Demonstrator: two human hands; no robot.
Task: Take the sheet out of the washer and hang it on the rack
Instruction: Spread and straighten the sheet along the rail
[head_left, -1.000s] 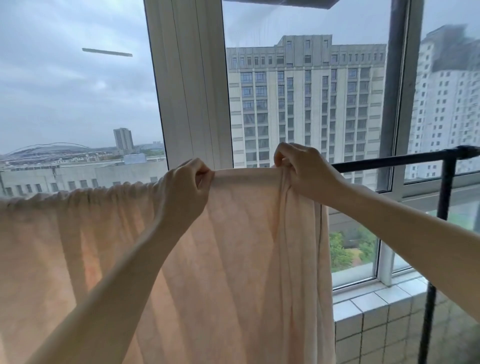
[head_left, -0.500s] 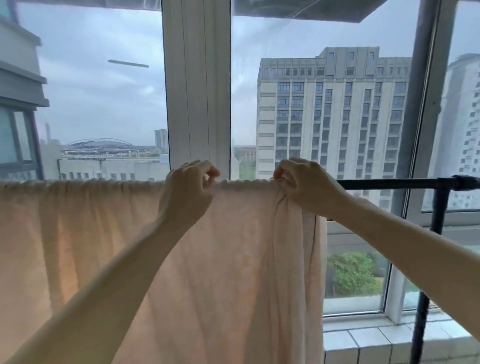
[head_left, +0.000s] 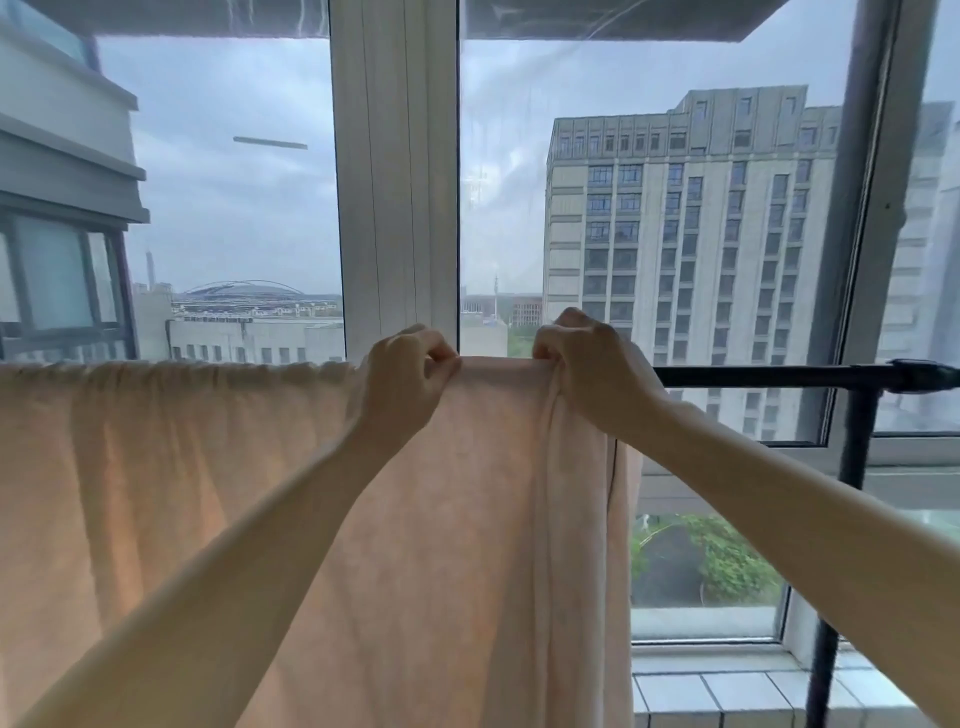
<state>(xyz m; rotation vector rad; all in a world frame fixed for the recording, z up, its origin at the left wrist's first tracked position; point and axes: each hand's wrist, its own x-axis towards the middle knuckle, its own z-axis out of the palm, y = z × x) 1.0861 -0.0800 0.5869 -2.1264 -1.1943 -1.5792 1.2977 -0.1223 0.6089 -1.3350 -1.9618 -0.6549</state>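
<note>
While reaching up and forward on two bare forearms, pinches the top fold of a pale peach, thin fabric sheet (head_left: 208, 493) with the left hand (head_left: 402, 382), knuckles toward the camera, fingers curled over and thumb pressed against them at the crest of the cloth. Grips the same fold with the right hand (head_left: 592, 371) just to the right, fingers bent down over the crest, bunching the sheet's right edge into a narrow rope of folds under the palm. Leaves only a short flat stretch of cloth between the two hands, both level with the horizontal bar of a black tubular metal rack (head_left: 769, 375).

Beyond the right hand, bare bar all the way to the rack's right end, meeting a black upright post (head_left: 852, 467) at a corner fitting; nothing draped along that whole stretch. Leftward of the left hand, sheet gathered in small ruffles over the bar's top as far as the left edge of the view, hiding the bar there. Below the hands, cloth hanging straight down in soft vertical folds and passing out of view at the bottom, with its right edge falling well left of the upright post.

Behind the rack, a white-framed window (head_left: 395, 182), with a grey high-rise building (head_left: 691, 260) outside and a white tiled sill (head_left: 727, 696) low on the right, beside the lower part of the post.
</note>
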